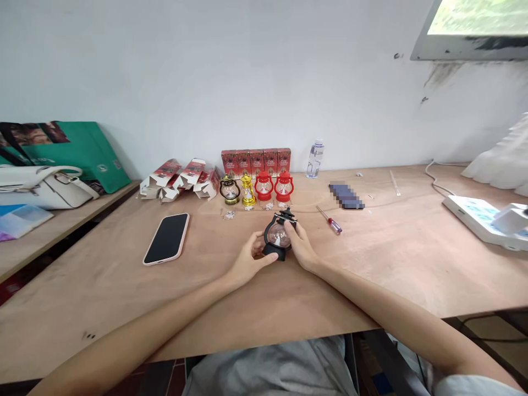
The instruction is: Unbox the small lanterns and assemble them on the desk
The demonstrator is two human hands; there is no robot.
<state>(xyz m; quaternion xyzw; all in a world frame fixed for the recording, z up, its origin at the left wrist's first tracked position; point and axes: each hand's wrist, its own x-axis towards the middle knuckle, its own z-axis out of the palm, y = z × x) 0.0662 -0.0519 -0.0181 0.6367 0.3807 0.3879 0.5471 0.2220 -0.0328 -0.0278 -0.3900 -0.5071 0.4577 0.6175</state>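
A small black lantern (279,235) with a clear globe and a white figure inside is held just over the near middle of the table, slightly tilted. My left hand (252,256) is closed around its base, thumb across the front. Against the upper right side of the same lantern presses my right hand (300,242), fingers near the top cap. Behind stands a row of similar lanterns: a black-and-gold lantern (230,190), a gold lantern (248,191) and two red lanterns, one of them a red lantern (284,187). Small tags lie in front of them.
Upright red boxes (256,163) line the wall, with opened boxes (181,179) to their left. A phone (166,238) lies left. A screwdriver (329,220), a water bottle (315,158), a dark pixelated item (346,196) and a power strip (482,220) are right.
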